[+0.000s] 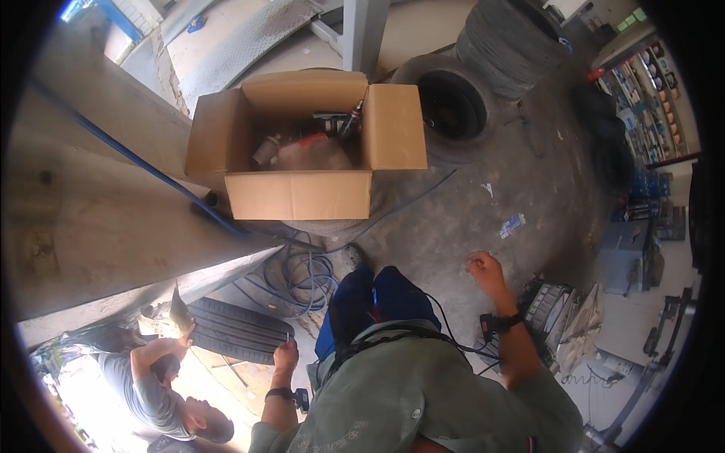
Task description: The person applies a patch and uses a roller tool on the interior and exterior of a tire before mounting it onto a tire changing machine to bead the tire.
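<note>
**Fingers (291,346) of the left hand (284,358) pinch a small slim piece (287,337)!**

And there it is, standing up between thumb and fingertips, too small to identify, right by the end of a dark tyre (234,331) in this view. Across to the right hand (489,276), held out above the grey floor (430,234): fingers curled in towards the thumb, and whether they grip anything, I cannot tell. Dark straps on both wrists! Up ahead sits the open cardboard box (298,196), flaps folded outward, with a jumble of items (313,147) inside, red showing among them. Blue hose (321,283) lies looped near the feet, and over on the left a co-worker (155,385) in a grey shirt has an arm out near the tyre's far end.
</note>
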A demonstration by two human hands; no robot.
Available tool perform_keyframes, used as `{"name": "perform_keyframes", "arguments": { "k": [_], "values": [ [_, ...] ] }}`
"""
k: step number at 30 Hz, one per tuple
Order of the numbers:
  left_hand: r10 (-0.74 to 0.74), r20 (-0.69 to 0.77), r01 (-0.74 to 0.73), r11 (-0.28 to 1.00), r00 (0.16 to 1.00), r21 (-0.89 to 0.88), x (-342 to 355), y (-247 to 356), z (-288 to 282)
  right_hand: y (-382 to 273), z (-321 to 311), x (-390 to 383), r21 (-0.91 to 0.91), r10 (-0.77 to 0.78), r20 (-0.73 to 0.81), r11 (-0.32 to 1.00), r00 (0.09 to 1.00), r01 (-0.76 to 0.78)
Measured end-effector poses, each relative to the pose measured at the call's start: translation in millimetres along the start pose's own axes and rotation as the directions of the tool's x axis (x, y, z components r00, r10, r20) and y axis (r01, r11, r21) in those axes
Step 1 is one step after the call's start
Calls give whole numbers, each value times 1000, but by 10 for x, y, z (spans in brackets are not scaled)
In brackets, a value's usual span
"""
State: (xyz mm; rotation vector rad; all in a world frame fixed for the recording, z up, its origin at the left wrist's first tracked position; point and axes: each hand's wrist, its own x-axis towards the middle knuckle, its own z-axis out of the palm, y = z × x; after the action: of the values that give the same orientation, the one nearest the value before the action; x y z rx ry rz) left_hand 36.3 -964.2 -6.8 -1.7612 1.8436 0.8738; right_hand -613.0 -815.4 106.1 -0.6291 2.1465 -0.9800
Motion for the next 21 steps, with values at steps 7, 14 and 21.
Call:
{"name": "perform_keyframes", "arguments": {
  "k": [7,14,21],
  "values": [
    [-249,119,276,842,961,-463,-176,1113,-837,-1895,277,1258,-161,-257,142,947,956,279],
    [-553,252,531,430,794,-730,-868,1533,-561,-3475,1512,2984,-195,-446,612,715,653,672],
    [-554,377,651,462,742,-603,-1536,2013,-47,-3127,3353,3569,-331,-307,870,216,386,919]
  ]
}}
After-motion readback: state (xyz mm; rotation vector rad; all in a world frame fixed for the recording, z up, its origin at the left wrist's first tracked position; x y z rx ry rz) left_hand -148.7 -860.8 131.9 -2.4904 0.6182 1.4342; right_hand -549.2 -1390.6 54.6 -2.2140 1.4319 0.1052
